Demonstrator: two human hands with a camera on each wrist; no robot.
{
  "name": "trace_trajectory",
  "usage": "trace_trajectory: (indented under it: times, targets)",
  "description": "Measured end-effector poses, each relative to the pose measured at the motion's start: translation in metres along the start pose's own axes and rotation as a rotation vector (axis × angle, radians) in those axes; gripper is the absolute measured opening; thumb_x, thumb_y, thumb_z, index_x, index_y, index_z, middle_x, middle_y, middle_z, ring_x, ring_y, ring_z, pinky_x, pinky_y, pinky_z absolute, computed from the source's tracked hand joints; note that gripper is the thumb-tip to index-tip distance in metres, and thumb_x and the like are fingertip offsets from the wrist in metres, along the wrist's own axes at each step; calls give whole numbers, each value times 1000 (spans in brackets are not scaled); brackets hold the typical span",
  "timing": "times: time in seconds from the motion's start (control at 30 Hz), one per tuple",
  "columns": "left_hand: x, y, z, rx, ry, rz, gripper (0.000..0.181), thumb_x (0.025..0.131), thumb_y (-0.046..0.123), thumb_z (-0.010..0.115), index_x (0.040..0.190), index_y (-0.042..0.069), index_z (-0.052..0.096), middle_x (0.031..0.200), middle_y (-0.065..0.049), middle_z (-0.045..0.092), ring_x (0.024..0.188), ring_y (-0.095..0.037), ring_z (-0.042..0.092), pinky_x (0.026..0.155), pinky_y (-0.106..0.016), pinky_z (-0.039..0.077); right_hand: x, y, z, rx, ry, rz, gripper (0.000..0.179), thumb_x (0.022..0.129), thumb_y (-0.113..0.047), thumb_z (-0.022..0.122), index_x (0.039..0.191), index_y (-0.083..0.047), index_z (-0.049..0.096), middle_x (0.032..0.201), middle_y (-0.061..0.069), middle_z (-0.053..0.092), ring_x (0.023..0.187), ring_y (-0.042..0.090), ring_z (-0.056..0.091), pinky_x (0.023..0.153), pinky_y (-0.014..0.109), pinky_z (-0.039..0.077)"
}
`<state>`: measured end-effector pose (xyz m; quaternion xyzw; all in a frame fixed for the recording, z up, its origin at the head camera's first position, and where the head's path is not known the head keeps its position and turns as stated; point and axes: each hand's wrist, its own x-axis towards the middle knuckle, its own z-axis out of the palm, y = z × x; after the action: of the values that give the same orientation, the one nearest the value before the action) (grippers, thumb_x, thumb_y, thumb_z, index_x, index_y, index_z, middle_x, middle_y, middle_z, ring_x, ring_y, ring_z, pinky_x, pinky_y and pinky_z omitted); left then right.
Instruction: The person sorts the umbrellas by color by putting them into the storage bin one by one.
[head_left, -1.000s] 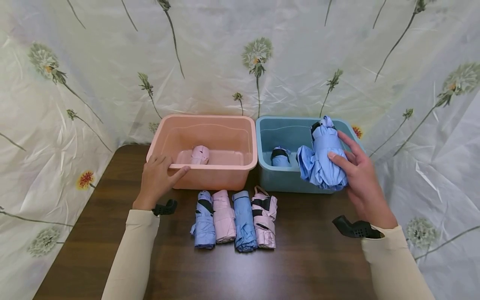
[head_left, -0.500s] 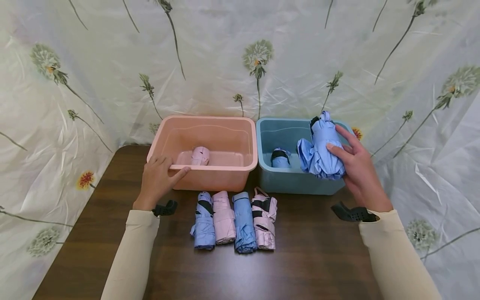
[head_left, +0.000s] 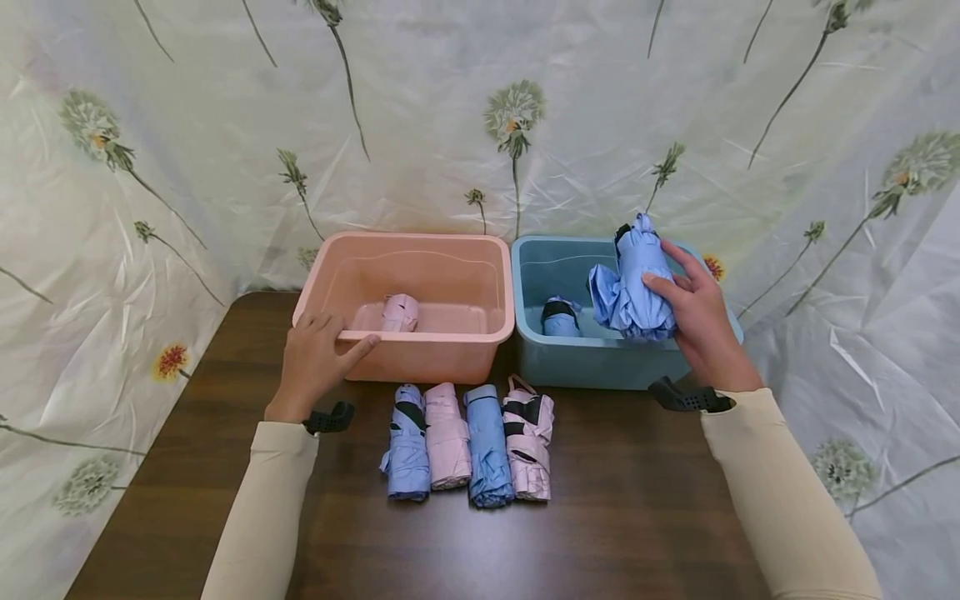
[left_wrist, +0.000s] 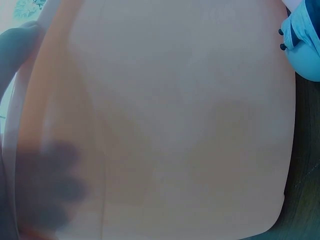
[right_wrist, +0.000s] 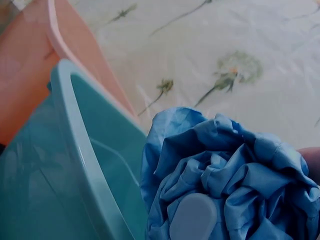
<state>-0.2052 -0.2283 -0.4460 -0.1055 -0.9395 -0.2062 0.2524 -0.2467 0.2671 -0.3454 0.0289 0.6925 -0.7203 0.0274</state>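
My right hand [head_left: 701, 312] holds a light-blue folded umbrella [head_left: 641, 287] tilted over the right part of the blue bin [head_left: 600, 367]. In the right wrist view the umbrella's gathered fabric end [right_wrist: 235, 170] and pale handle tip [right_wrist: 194, 217] face the camera. A smaller-looking blue umbrella [head_left: 561, 318] lies inside that bin. My left hand [head_left: 315, 354] grips the front rim of the pink bin [head_left: 420, 358] near its left corner; in the left wrist view its fingers show as dark shapes through the wall. A pink umbrella [head_left: 401, 313] lies in the pink bin.
In front of the bins, several folded umbrellas lie side by side on the dark wooden table [head_left: 615, 500]: a blue one [head_left: 409, 450], a pink one [head_left: 448, 437], another blue one [head_left: 490, 450] and a pink one with black patches [head_left: 528, 442]. A flower-printed sheet [head_left: 420, 117] hangs behind.
My right hand has carried the light-blue umbrella slightly away from me and to the left, farther over the blue bin. The left hand has stayed on the pink rim.
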Motion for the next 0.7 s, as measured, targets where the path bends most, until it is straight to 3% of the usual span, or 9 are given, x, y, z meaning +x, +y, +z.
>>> trace_trajectory:
  times: [0.17,0.33,0.53,0.7]
  targets:
    - [0,-1,0,9,-12,-4,52,80,51,71,72,5,48,66,-3,36,69,-24,38,64,-39,26,15,5,-1,-22,2,3,70,87,-33,71,147,-39,36,149,19,25,117,24,44,75,21,51]
    - [0,-1,0,8,-15,-13,53,81,52,70,72,4,49,67,-3,38,71,-25,39,65,-39,27,28,11,-2,-123,29,14,70,88,-39,68,147,-43,31,152,19,23,122,30,40,76,21,51]
    - [0,-1,0,9,-20,-21,52,81,52,70,73,5,48,68,-4,39,73,-26,40,66,-40,28,42,23,-4,-288,68,23,71,90,-49,60,150,-44,23,152,19,27,124,33,41,99,46,42]
    - [0,-1,0,15,-28,-25,52,81,52,69,73,4,50,68,-4,40,74,-26,41,67,-41,29,49,32,-7,-344,69,32,72,91,-49,59,151,-41,21,149,21,31,121,35,44,100,51,40]
